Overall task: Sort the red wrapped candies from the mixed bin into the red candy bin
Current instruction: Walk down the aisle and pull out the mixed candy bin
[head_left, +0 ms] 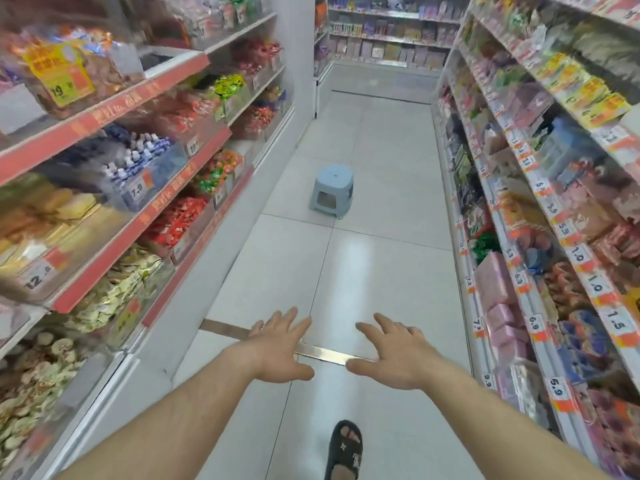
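Both hands, left hand (280, 348) and right hand (391, 355), held out over the aisle, fingers spread and empty, probably walking up; red candy bin (176, 220) on left shelves ahead, nothing sorted yet.

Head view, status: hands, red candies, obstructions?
Left hand and right hand open, empty. Red candies binned on left shelf, untouched. Blue stool in aisle ahead.
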A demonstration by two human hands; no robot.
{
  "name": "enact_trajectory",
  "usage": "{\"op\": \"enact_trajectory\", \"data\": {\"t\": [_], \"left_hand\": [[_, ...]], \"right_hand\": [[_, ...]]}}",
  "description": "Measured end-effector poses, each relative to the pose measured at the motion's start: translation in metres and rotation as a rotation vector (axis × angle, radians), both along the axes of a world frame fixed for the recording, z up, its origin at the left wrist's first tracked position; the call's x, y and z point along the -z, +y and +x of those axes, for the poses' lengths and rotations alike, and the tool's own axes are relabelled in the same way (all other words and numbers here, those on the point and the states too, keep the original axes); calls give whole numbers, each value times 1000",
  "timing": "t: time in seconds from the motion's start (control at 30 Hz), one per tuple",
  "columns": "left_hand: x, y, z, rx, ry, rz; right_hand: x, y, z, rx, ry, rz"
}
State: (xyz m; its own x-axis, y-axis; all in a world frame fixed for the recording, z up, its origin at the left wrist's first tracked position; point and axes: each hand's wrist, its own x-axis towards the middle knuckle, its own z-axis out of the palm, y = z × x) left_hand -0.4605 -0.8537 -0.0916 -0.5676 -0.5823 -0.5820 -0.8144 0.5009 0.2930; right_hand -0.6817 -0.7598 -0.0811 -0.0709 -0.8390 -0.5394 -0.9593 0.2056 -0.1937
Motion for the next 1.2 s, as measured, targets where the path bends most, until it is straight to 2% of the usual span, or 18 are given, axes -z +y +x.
{"op": "enact_trajectory", "data": {"t": [0.2, 0.47, 0.7, 0.9, 1.1, 1.2], "left_hand": [[-9, -128, -85, -73, -10, 35], [13, -314, -139, -162, -36, 78], [17, -504, -187, -166, -5, 144], [12, -639, -237, -189, 37, 105], [30, -757, -302, -286, 8, 110], [40, -816, -341, -402, 15, 112]], "right_hand": [[-8, -148, -87, -79, 0, 37], [4, -351, -147, -179, 25, 80], [4, -543, -182, -137, 25, 120], [2, -673, -225, -132, -12, 101], [31, -815, -298, -199, -43, 96], [45, -894, -341, -277, -61, 83]]}}
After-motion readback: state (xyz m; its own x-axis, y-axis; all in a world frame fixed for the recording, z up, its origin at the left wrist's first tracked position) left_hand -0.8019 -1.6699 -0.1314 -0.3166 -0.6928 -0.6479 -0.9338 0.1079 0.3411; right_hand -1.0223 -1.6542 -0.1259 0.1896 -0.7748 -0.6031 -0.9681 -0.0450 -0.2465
